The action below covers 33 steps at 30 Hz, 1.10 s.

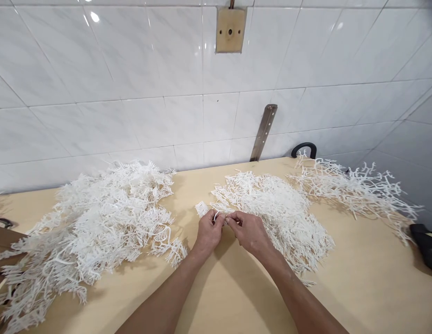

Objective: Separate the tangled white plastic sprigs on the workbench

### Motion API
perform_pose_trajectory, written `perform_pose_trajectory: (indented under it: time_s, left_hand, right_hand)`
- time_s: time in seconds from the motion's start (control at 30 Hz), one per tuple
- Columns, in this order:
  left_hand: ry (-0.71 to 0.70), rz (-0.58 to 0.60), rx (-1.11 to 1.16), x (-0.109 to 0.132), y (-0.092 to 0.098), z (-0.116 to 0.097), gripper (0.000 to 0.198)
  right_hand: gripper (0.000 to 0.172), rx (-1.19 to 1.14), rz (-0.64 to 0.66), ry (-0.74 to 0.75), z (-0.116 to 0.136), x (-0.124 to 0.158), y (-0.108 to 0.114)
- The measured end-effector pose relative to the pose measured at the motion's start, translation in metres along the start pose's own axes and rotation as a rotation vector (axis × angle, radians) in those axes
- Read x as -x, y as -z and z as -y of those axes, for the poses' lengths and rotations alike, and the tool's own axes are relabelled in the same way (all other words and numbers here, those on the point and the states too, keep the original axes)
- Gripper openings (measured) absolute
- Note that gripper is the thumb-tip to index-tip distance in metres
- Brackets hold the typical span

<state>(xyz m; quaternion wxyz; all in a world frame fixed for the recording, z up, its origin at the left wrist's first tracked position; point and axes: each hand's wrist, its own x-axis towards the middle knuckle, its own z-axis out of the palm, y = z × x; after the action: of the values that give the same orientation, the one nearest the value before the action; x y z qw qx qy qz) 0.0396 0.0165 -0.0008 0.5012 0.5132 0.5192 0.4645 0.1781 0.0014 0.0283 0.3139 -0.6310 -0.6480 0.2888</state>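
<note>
My left hand (209, 232) is pinched closed on a thin white branched plastic piece (216, 214), a curved bit of which shows above the fingertips. Close beside it, my right hand (248, 230) is also pinched, its fingertips almost meeting the left ones. Whatever lies between the right fingertips is too small to make out. Just behind the left hand is a small flat whitish piece (201, 208). A pile of short white plastic pieces (281, 208) spreads behind and to the right of my right hand.
A large heap of white branched plastic pieces (107, 218) covers the table's left side. More branched pieces (351, 185) lie at the back right, near a black curved handle (304, 147). A metal strip (263, 132) leans on the tiled wall. A black object (426, 246) sits at the right edge.
</note>
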Motion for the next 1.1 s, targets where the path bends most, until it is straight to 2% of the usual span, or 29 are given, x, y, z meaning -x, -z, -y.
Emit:
perform_pose_trajectory:
  time_s: [0.33,0.6,0.73,0.87,1.1]
  left_hand:
    - [-0.107,-0.026,-0.111,0.001,-0.002,-0.002,0.031]
    - [-0.141,-0.026,-0.265,0.0,-0.001,0.001,0.031]
    - [-0.23,-0.041,-0.334,0.002,-0.002,0.004,0.028]
    - [-0.288,0.0,-0.422,0.003,-0.002,0.008,0.027]
    - [-0.257,0.071,-0.504,-0.002,0.002,0.011,0.027]
  right_hand:
    - [0.02,0.101,-0.068,0.046,-0.004,-0.002,-0.006]
    - [0.022,0.152,-0.029,0.089,-0.004,-0.002,-0.003]
    - [0.021,0.192,-0.01,0.143,-0.005,-0.002,-0.005]
    - [0.018,0.235,-0.019,0.159,-0.008,0.0,-0.007]
    - [0.019,0.216,0.037,0.187,-0.004,0.001,-0.004]
